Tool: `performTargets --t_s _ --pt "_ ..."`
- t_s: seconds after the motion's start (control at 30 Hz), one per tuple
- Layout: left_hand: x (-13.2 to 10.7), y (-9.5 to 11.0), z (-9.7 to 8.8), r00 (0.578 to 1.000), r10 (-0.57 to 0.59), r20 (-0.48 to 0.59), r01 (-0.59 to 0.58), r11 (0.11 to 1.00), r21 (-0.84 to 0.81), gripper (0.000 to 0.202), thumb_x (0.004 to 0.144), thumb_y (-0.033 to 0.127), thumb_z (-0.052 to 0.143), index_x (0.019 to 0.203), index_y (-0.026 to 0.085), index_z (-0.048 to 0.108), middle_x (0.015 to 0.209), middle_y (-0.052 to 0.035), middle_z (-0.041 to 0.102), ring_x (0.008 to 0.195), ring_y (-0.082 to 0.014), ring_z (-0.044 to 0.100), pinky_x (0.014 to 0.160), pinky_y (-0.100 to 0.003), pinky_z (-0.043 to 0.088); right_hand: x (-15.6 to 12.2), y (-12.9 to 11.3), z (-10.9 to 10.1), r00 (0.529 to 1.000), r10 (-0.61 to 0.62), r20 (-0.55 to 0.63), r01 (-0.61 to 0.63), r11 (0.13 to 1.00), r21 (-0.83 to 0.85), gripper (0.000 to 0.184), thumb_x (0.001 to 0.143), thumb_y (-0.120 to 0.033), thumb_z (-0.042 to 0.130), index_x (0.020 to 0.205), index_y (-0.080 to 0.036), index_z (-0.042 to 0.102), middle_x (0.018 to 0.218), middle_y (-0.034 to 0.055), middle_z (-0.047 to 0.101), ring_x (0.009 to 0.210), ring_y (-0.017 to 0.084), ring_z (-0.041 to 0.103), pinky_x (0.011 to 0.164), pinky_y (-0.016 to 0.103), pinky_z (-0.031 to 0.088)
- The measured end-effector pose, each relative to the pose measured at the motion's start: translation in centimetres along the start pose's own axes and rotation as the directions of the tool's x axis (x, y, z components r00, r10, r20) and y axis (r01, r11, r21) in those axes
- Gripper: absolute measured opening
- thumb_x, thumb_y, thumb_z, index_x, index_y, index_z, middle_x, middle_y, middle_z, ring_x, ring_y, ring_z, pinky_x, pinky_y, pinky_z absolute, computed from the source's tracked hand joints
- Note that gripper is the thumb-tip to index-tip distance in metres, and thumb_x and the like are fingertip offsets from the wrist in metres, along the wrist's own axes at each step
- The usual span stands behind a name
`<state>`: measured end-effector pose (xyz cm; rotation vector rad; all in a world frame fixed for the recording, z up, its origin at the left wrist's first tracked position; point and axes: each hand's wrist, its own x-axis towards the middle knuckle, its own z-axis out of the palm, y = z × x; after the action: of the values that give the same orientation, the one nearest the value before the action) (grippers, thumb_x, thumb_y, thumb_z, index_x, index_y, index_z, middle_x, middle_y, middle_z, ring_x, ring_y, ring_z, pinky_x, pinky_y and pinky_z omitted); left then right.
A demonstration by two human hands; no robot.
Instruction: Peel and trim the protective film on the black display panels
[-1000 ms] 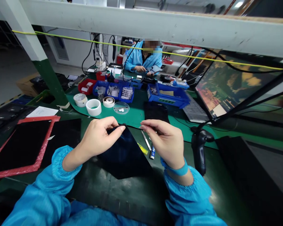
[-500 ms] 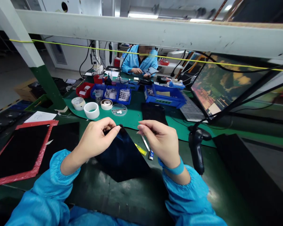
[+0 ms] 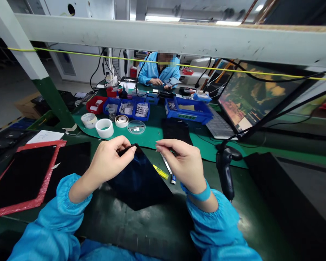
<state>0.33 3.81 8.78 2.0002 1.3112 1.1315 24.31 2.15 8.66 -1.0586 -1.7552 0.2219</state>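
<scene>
My left hand (image 3: 108,159) pinches the top corner of a thin, glossy black panel (image 3: 141,183), tilted above the dark green bench. To the right of that corner, apart from the panel, is my right hand (image 3: 187,163). Its thumb and fingertips are pressed together; whatever they hold, if anything, is too small to make out. Beneath and beside the right hand lie a yellow tool (image 3: 161,172), a slim metal strip (image 3: 167,164) and a small blue-and-white tube (image 3: 173,179).
Tape rolls (image 3: 104,128) and a clear round dish (image 3: 136,127) stand behind my hands, with blue parts bins (image 3: 188,110) beyond. A black handheld scanner (image 3: 226,170) is at right. Another black panel (image 3: 21,174) lies on red wrap at left. A co-worker (image 3: 160,70) sits opposite.
The whole view has shifted slightly. My left hand keeps the panel's corner, and the right hand's fingertips stay pinched beside it, with hardly any movement.
</scene>
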Motion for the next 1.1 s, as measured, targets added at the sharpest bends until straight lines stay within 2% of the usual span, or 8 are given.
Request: performTargets --t_s 0.4,0.7,0.8,0.9,0.97,1.1 --pt "0.1 -0.3 0.1 1.000 -0.012 -0.005 0.012 1.000 0.019 0.019 0.091 0.036 0.065 0.081 0.020 0.064 0.066 0.0027 0.061 0.058 -0.0133 0.056 0.055 -0.026 0.040 -0.2 0.4 0.0 0.999 -0.001 0.055 0.000 1.000 0.021 0.026 0.101 -0.012 0.059 0.110 -0.023 0.080 0.101 0.0026 0.084 0.092 0.019 0.082 0.087 0.031 0.067" --pt "0.2 -0.4 -0.1 1.000 -0.014 0.026 0.013 0.999 0.043 0.008 0.087 0.026 0.061 0.084 0.021 0.066 0.070 0.0020 0.065 0.064 -0.0157 0.062 0.059 -0.026 0.043 -0.3 0.8 0.4 0.996 0.073 0.051 -0.076 0.996 0.056 0.023 0.102 -0.018 0.060 0.111 -0.024 0.081 0.103 0.0038 0.085 0.093 0.022 0.083 0.086 0.034 0.069" --pt "0.3 -0.5 -0.2 0.999 -0.021 0.033 0.020 0.999 0.040 0.011 0.091 0.030 0.063 0.086 0.021 0.067 0.071 0.0015 0.066 0.064 -0.0157 0.062 0.058 -0.026 0.042 -0.2 1.0 0.5 0.998 0.055 0.018 -0.055 0.999 -0.002 0.019 0.100 -0.021 0.066 0.108 -0.025 0.082 0.101 0.0039 0.085 0.092 0.024 0.083 0.087 0.035 0.068" --pt "0.4 -0.3 -0.2 0.999 -0.031 0.037 0.031 0.999 0.011 0.024 0.097 0.043 0.063 0.088 0.020 0.069 0.072 0.0009 0.066 0.062 -0.0151 0.060 0.056 -0.026 0.040 0.0 1.1 0.5 1.000 0.026 -0.010 -0.026 0.996 -0.091 0.013 0.097 -0.023 0.072 0.104 -0.025 0.083 0.098 0.0041 0.085 0.088 0.025 0.083 0.084 0.035 0.067" --pt "0.5 -0.2 -0.3 0.999 -0.029 0.042 0.028 1.000 0.002 0.033 0.100 0.049 0.061 0.087 0.020 0.069 0.068 0.0020 0.063 0.059 -0.0138 0.055 0.055 -0.026 0.038 0.1 1.1 0.5 1.000 0.007 -0.017 -0.009 0.992 -0.126 0.010 0.096 -0.024 0.074 0.101 -0.024 0.083 0.096 0.0048 0.085 0.086 0.024 0.082 0.081 0.034 0.066" --pt "0.6 0.0 -0.4 0.999 -0.009 0.042 0.009 1.000 0.014 0.039 0.104 0.051 0.056 0.083 0.020 0.067 0.063 0.0041 0.055 0.055 -0.0118 0.046 0.053 -0.026 0.034 0.2 1.0 0.3 1.000 -0.001 0.002 0.001 0.991 -0.137 0.010 0.097 -0.024 0.071 0.098 -0.023 0.082 0.093 0.0049 0.084 0.084 0.024 0.081 0.081 0.034 0.065"
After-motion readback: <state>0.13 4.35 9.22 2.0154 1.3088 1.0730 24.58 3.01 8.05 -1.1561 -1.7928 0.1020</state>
